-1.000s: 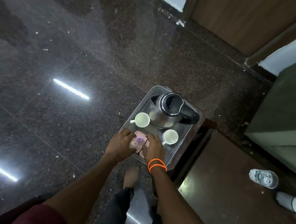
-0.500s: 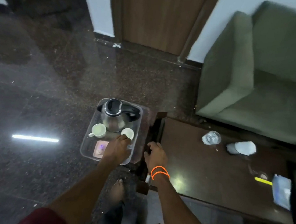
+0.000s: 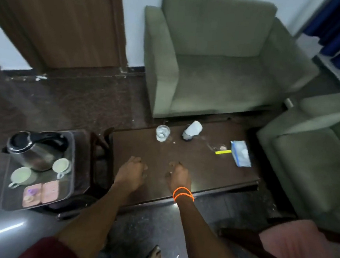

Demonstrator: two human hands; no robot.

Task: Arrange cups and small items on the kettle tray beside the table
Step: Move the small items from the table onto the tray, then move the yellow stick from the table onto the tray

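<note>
I see both hands over the near part of the dark desk (image 3: 212,175), holding nothing. The left hand (image 3: 131,172) has its fingers loosely curled downward; the right hand (image 3: 179,177), with orange bands at the wrist, looks the same, fingers bent and close together, though blur hides the tips. I cannot tell if either hand touches the desk.

The tray (image 3: 69,179) sits to the left of the desk on a low stand. On it stand the kettle (image 3: 30,152) at the back, one cup (image 3: 61,165) just right of the kettle's base, another cup (image 3: 21,175) in front of the kettle, and two pink packets (image 3: 40,193) side by side at the near edge.

Far across the desk stand a glass (image 3: 162,132), a white object (image 3: 192,129) tipped over, a yellow strip (image 3: 223,152) and a blue pack (image 3: 240,153).
</note>
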